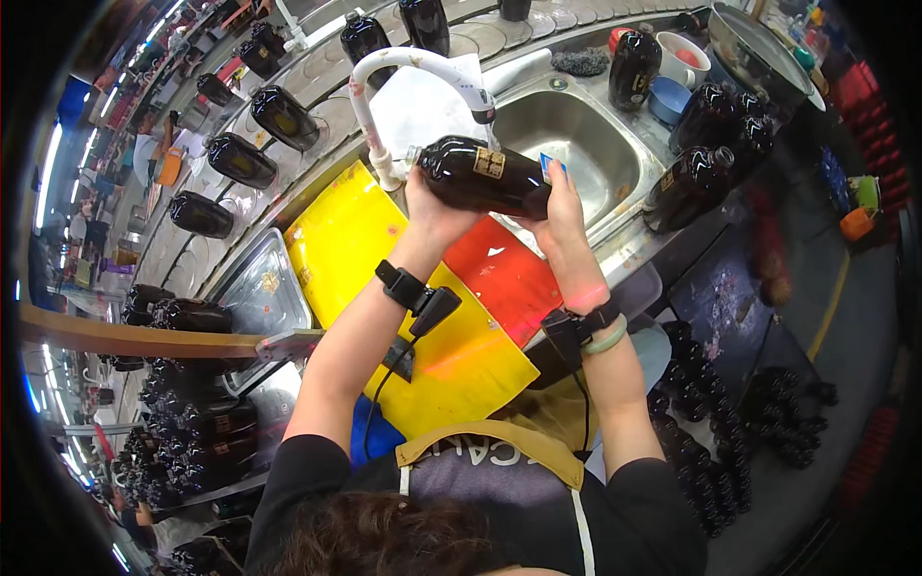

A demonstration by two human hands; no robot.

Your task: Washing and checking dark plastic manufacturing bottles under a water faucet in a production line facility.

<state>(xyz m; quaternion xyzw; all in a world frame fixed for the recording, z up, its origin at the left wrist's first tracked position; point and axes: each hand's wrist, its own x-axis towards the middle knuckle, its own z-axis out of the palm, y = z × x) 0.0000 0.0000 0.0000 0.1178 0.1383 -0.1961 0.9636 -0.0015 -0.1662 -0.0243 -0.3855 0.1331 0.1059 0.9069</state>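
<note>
A dark glossy bottle (466,171) with a small gold label lies nearly level between my hands, its neck to the left. My left hand (437,206) is wrapped round its neck end from below. Cupped at the base end is my right hand (562,211), its fingers pressed to the bottle. A small blue and white piece (549,165) shows between that hand's fingers and the bottle; its kind is unclear. Just above the bottle, the white curved faucet (413,60) ends over the near edge of the steel sink (615,158).
Yellow sheeting (351,226) and a red sheet (504,274) cover the near edge. Dark bottles (240,160) stand along the slatted conveyor at left; another bottle (634,69) and a blue bowl (668,99) stand right of the sink. A metal tray (264,278) is at left.
</note>
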